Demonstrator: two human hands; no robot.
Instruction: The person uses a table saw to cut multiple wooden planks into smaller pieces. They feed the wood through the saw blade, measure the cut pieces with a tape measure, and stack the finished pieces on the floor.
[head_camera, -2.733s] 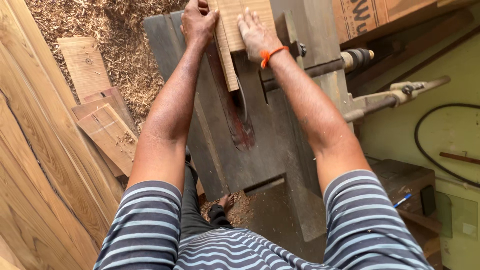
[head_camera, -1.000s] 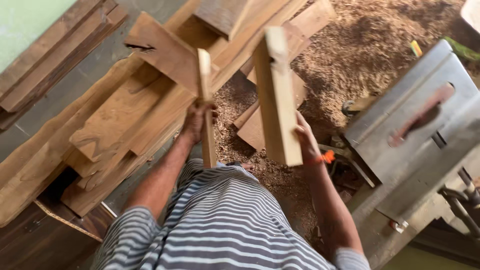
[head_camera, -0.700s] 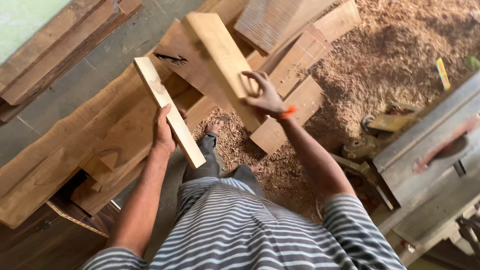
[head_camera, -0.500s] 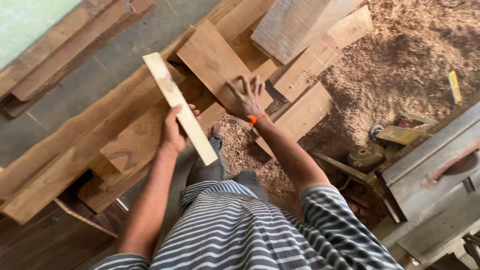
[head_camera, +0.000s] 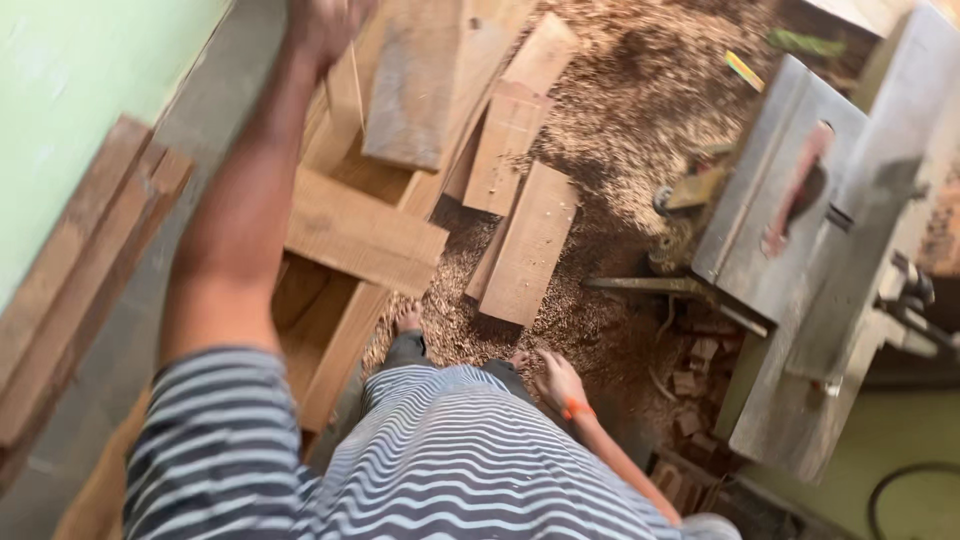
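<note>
Sawdust floor; left hand (head_camera: 322, 28) grips thin, pale strip (head_camera: 355, 75).

thin pale wood strip (head_camera: 354, 75), upright, blurred

Two hands show: the left hand (head_camera: 322, 25), raised and blurred at the top edge, and the right hand (head_camera: 558, 380), hanging low with one orange wristband (head_camera: 577, 408). One bare foot (head_camera: 408, 319) is visible. One table saw (head_camera: 800, 240) stands at the right. At least six wooden boards (head_camera: 530, 245) lie on the floor; the exact number cannot be told.
</note>
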